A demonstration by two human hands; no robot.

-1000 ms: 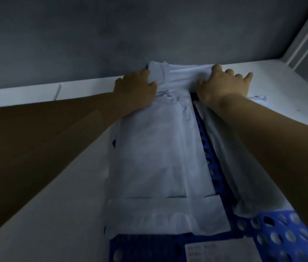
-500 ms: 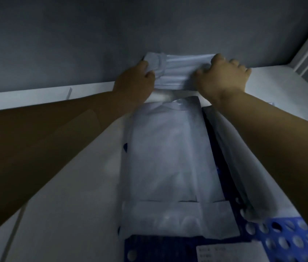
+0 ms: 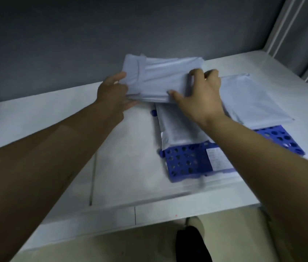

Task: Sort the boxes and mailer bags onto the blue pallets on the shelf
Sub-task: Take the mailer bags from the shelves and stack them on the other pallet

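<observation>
Here mailer bag [image 3: 159,78] between left grip [image 3: 111,93], right grip [image 3: 200,95].

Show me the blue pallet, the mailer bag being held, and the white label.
blue pallet [image 3: 187,163], head view, its perforated front section.
held mailer bag [image 3: 164,80], head view, middle of its top face.
white label [image 3: 218,159], head view, its printed middle.

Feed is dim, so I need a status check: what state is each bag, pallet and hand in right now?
Back mailer bag: held at both ends, overlapping the middle bag's far end.
Left hand: pinches its left edge.
Right hand: grips its right end.
Middle mailer bag: flat on blue pallet.
Right mailer bag: flat on the pallet.
Paper label: lying on the pallet.
</observation>
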